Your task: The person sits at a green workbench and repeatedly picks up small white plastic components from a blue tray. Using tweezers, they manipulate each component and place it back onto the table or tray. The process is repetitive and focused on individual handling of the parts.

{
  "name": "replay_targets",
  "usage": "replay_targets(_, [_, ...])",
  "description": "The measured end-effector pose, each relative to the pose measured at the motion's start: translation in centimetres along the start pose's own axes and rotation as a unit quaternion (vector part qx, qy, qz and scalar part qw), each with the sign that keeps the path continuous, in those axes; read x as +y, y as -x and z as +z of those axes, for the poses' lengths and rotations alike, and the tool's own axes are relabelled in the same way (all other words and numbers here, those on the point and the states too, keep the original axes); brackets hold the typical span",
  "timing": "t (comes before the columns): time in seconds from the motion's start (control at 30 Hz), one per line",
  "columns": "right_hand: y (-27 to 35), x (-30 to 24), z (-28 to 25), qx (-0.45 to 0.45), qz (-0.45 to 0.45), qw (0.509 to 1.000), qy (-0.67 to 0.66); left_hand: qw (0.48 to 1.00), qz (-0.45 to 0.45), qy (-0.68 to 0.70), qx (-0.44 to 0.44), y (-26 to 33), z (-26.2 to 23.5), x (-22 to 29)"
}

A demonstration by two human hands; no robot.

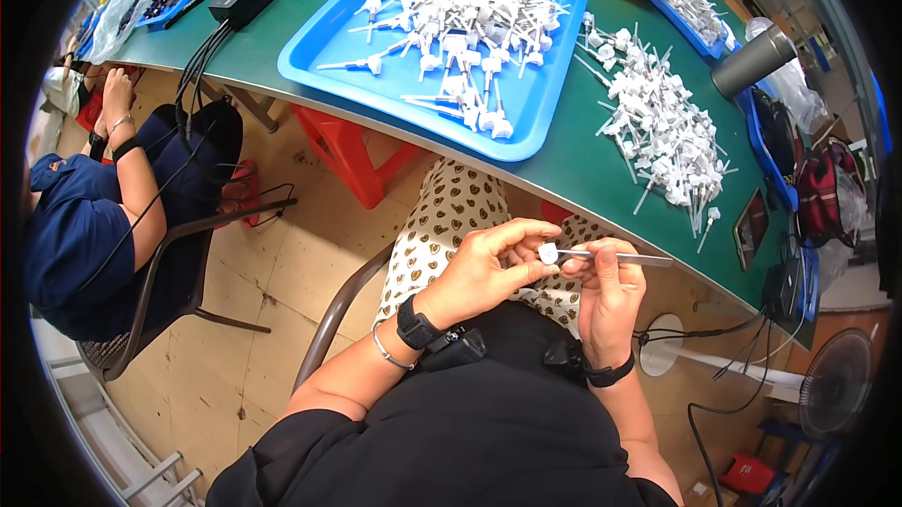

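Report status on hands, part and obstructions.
Left hand holding small white part. Right hand gripping slim metal tool, tip at part. Nothing visibly blocking either hand.

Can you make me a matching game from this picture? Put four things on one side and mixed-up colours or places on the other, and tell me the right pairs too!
Things:
1. metal tool
2. tray nearest the lap
3. phone
4. stool

Colours and places:
A. red, partly under the table
B. in the fingers of the right hand
C. blue, heaped with white parts
D. on the green tabletop, right of the loose pile

Right pairs: 1-B, 2-C, 3-D, 4-A
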State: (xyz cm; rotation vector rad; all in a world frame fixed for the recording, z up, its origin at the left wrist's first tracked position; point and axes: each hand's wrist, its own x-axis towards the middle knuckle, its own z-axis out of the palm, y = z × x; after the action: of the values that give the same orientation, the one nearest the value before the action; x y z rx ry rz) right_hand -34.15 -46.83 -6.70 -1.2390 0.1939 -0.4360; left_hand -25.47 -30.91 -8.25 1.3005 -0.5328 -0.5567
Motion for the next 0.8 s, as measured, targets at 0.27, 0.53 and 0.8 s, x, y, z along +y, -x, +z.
replay_targets(0.27, [-0.2, -0.4, 0.1, 0.011, 0.072, 0.992, -0.107, 0.998, 0.031, -0.020, -0.055, 0.2, -0.3, 0.2])
replay_targets(0.53, [0.3, -1.1, 0.5, 0.019, 0.097, 0.987, -0.124, 0.993, 0.099, -0.034, -0.048, 0.1, 0.0, 0.3])
replay_targets(0.8, [0.8, -1.5, 0.7, 0.036, 0.173, 0.969, -0.171, 0.993, 0.092, -0.028, -0.069, 0.1, -0.3, 0.3])
